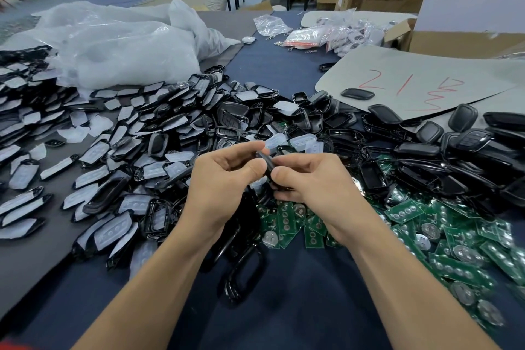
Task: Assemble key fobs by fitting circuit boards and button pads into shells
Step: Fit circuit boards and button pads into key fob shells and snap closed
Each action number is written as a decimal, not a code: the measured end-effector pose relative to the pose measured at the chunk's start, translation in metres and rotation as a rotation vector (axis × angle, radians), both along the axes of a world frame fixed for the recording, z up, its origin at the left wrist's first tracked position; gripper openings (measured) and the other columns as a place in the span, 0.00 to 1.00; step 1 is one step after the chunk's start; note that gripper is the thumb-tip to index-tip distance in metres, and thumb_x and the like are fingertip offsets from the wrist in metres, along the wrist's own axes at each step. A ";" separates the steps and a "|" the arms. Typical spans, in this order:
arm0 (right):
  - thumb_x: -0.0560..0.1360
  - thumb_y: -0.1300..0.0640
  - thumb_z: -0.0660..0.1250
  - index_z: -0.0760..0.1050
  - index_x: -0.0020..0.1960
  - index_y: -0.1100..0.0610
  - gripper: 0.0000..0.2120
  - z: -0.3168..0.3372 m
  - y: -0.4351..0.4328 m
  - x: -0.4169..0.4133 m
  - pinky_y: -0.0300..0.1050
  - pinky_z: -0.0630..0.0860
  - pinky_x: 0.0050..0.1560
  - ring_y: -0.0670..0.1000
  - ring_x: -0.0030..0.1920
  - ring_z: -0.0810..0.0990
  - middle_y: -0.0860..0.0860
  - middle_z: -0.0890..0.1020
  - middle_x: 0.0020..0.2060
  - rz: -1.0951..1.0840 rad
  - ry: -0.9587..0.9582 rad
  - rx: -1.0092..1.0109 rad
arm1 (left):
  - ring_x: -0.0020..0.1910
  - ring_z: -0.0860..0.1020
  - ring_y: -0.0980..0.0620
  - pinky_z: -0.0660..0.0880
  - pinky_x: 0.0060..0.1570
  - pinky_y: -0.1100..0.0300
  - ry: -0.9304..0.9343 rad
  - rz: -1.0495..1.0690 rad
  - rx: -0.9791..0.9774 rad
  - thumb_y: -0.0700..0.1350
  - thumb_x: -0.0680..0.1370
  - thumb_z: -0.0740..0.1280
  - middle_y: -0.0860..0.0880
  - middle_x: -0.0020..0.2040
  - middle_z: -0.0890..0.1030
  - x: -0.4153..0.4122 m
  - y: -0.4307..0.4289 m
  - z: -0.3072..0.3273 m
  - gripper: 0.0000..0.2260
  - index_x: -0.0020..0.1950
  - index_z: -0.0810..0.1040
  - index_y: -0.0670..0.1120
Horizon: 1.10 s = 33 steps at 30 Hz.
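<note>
1. The black key fob shell [266, 164] is held above the dark blue worktop [284, 307], over the middle of the heaps. Its long axis points away from the person and leans slightly left.
2. The left hand [221, 179] curls its fingers [252, 168] round the far end; the right hand [312, 179] pinches the near end.
3. The shell is smooth, glossy plastic, mostly hidden by both hands.
4. Flat green circuit boards [426, 224] with round silver cells lie beneath and to the right. Translucent button pads [304, 141] lie just beyond.
5. Padded shells [127, 150] are heaped to the left, empty black shells [426, 150] to the right, and crumpled plastic bags [122, 45] behind.
</note>
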State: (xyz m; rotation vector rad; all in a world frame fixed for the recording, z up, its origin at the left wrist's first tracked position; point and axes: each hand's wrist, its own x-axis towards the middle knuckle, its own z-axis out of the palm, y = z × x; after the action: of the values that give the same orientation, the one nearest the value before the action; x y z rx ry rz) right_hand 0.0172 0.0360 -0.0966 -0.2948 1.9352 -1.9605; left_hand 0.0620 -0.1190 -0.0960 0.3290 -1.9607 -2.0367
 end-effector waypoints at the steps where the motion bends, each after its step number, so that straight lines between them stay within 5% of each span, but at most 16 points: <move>1: 0.76 0.63 0.74 0.88 0.42 0.47 0.11 0.000 0.000 0.000 0.48 0.85 0.50 0.52 0.47 0.88 0.53 0.89 0.43 0.002 0.009 -0.006 | 0.50 0.87 0.50 0.82 0.55 0.57 0.002 -0.004 0.000 0.31 0.76 0.73 0.48 0.49 0.89 0.001 0.000 0.000 0.12 0.55 0.86 0.45; 9: 0.75 0.59 0.68 0.87 0.44 0.41 0.14 -0.006 -0.004 -0.001 0.54 0.86 0.49 0.52 0.42 0.88 0.48 0.88 0.39 -0.071 0.139 0.094 | 0.45 0.87 0.55 0.80 0.47 0.66 0.018 -0.016 -0.002 0.28 0.74 0.74 0.48 0.48 0.89 0.000 0.000 0.000 0.15 0.53 0.87 0.46; 14: 0.67 0.44 0.70 0.85 0.47 0.34 0.10 -0.008 -0.003 -0.002 0.55 0.83 0.55 0.49 0.48 0.88 0.43 0.88 0.43 0.017 0.172 0.147 | 0.47 0.87 0.54 0.81 0.49 0.64 0.014 -0.021 0.016 0.30 0.75 0.73 0.47 0.48 0.89 -0.001 -0.002 -0.002 0.14 0.52 0.87 0.47; 20: 0.70 0.61 0.75 0.88 0.47 0.51 0.08 -0.007 0.003 -0.003 0.47 0.86 0.46 0.53 0.45 0.89 0.54 0.89 0.42 0.041 0.047 -0.006 | 0.53 0.87 0.50 0.83 0.56 0.56 -0.010 -0.077 -0.038 0.32 0.78 0.72 0.48 0.51 0.89 -0.002 -0.005 -0.006 0.15 0.54 0.87 0.51; 25: 0.65 0.60 0.77 0.88 0.45 0.54 0.09 -0.008 0.000 -0.004 0.51 0.86 0.44 0.54 0.43 0.89 0.55 0.88 0.39 -0.026 0.004 -0.013 | 0.56 0.86 0.50 0.81 0.61 0.49 -0.025 -0.105 -0.061 0.33 0.80 0.71 0.50 0.54 0.88 -0.002 -0.004 -0.007 0.15 0.58 0.86 0.51; 29: 0.62 0.56 0.77 0.88 0.45 0.52 0.11 -0.009 0.000 -0.005 0.51 0.86 0.43 0.54 0.42 0.89 0.54 0.88 0.39 -0.051 0.022 0.012 | 0.57 0.86 0.49 0.81 0.61 0.51 -0.031 -0.121 -0.059 0.33 0.80 0.70 0.50 0.54 0.88 -0.002 -0.002 -0.006 0.14 0.59 0.85 0.50; 33: 0.62 0.55 0.77 0.87 0.45 0.49 0.12 -0.008 0.000 -0.005 0.50 0.86 0.43 0.53 0.41 0.89 0.53 0.88 0.38 -0.048 0.025 0.035 | 0.55 0.87 0.51 0.81 0.50 0.62 -0.031 -0.149 -0.050 0.33 0.81 0.69 0.51 0.53 0.88 -0.001 -0.002 -0.005 0.15 0.59 0.85 0.51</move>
State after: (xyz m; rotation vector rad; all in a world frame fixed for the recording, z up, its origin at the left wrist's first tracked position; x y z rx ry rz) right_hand 0.0126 0.0363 -0.1051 -0.2663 2.0080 -1.9593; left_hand 0.0605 -0.1211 -0.1014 0.2104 -2.1085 -2.0795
